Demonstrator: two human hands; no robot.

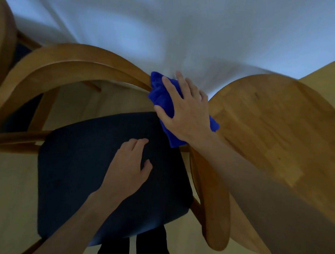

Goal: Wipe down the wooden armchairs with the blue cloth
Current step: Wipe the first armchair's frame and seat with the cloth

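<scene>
A wooden armchair [73,66] with a curved back rail and a dark navy seat cushion [81,171] fills the middle of the view. My right hand [184,112] presses the bright blue cloth [160,94] against the right end of the curved rail, where it meets the broad wooden armrest [273,121]. The cloth is bunched under my palm and sticks out above my fingers and below my wrist. My left hand [129,167] rests flat on the seat cushion, fingers loosely spread, holding nothing.
A white tablecloth [185,32] hangs just behind the chair. Part of a second wooden chair [4,35] shows at the far left. Light wooden floor [10,197] lies around the seat, and my dark trouser legs [136,247] stand at the bottom.
</scene>
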